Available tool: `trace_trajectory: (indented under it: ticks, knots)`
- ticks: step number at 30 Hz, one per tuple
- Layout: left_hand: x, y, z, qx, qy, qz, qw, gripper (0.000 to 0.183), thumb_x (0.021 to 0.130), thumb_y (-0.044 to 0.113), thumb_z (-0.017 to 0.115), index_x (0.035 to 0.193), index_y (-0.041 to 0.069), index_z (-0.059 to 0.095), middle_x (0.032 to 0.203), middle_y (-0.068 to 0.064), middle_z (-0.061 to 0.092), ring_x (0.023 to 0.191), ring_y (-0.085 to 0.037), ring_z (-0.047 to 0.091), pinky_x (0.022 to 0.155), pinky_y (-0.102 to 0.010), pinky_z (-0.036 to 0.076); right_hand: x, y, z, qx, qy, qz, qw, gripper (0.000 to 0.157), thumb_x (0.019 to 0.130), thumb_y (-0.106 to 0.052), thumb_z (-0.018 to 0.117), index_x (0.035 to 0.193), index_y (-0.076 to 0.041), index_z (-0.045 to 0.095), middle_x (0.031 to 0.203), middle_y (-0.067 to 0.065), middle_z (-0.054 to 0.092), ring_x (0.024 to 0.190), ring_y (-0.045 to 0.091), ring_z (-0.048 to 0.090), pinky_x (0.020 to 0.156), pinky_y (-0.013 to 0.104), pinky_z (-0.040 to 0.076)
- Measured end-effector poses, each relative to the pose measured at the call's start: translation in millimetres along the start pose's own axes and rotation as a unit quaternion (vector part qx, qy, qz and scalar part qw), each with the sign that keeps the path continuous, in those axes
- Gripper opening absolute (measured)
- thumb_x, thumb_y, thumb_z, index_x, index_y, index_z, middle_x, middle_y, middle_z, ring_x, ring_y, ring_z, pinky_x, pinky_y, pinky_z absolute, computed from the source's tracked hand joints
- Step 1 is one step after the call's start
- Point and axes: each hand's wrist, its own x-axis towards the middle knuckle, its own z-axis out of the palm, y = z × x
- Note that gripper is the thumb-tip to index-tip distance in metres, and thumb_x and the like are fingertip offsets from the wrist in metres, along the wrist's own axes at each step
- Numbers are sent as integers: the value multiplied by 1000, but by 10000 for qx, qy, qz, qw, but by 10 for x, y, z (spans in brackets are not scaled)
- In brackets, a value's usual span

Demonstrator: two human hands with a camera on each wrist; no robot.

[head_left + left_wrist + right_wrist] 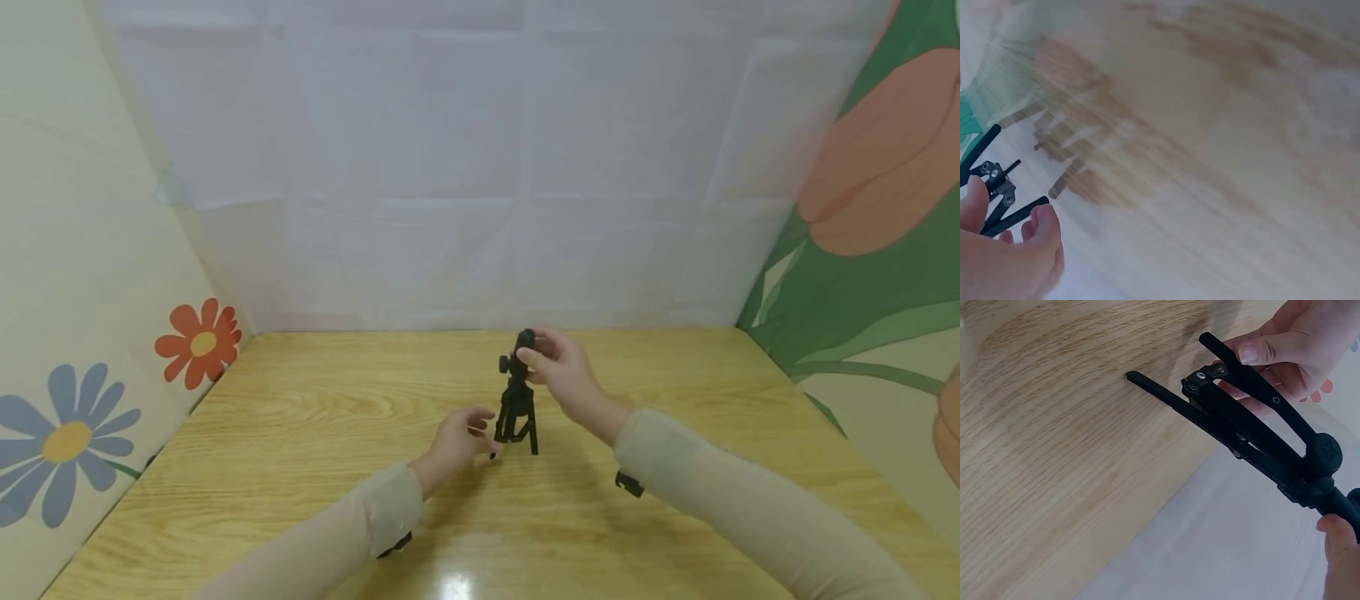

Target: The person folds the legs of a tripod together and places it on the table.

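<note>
A small black tripod (pixel 516 408) stands nearly upright near the middle of the table, its legs slightly spread. My right hand (pixel 564 367) grips its upper part, thumb in front, just across from a side knob (pixel 504 364). Low down on the other side, my left hand (pixel 467 433) has its thumb and fingers at one leg. The right wrist view shows the left thumb against that leg (pixel 1235 359), with curled fingers behind it. In the left wrist view, the feet meet or nearly meet their reflections on the glossy surface. Whether they bear on it I cannot tell.
The wood-grain table (pixel 315 400) ends at a white cloth backdrop (pixel 420 183). Flower-patterned panels stand at the left (pixel 67 250) and right (pixel 885 317). Dark wrist devices show beneath the left cuff (pixel 395 546) and right cuff (pixel 628 483).
</note>
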Motion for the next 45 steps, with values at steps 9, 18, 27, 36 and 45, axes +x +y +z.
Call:
trace_trajectory:
  ticks: [9, 18, 27, 36, 45]
  knots:
    - [61, -63, -69, -482, -995, 139, 9938, 69, 86, -4, 69, 145, -9, 34, 148, -29, 35, 132, -47, 37, 105, -54, 35, 12, 6, -55, 125, 89, 51, 9999, 31, 98, -3, 55, 128, 8, 53, 117, 28, 61, 103, 31, 64, 80, 38, 56]
    - [128, -53, -128, -237, -1422, 149, 9894, 79, 86, 1, 72, 149, -7, 26, 151, -27, 32, 138, -43, 30, 112, -53, 25, 31, 20, -95, 350, 82, 41, 9993, 26, 98, 0, 55, 122, 10, 53, 117, 32, 59, 99, 26, 66, 78, 38, 57]
    - [186, -75, -152, -200, -1777, 450, 9829, 65, 89, 2, 69, 145, -6, 37, 149, -22, 39, 139, -39, 32, 112, -52, 24, 50, 27, -129, 608, 242, 73, 9978, 20, 98, 1, 54, 115, 12, 54, 110, 29, 62, 93, 21, 67, 81, 43, 56]
    - [179, -92, -177, -119, -1594, 399, 9863, 62, 87, 4, 71, 142, -5, 44, 141, -21, 49, 132, -37, 42, 109, -51, 30, 46, 21, -155, 839, 403, 289, 9952, 27, 99, 1, 52, 123, 12, 51, 116, 29, 60, 96, 20, 67, 80, 40, 56]
    - [163, -49, -206, 181, -1590, 457, 9860, 58, 87, 9, 73, 139, -3, 49, 135, -19, 55, 127, -35, 49, 107, -53, 33, 51, 49, -213, 1006, 466, 372, 9931, 30, 100, -1, 50, 127, 11, 49, 111, 20, 63, 95, 18, 67, 77, 35, 57]
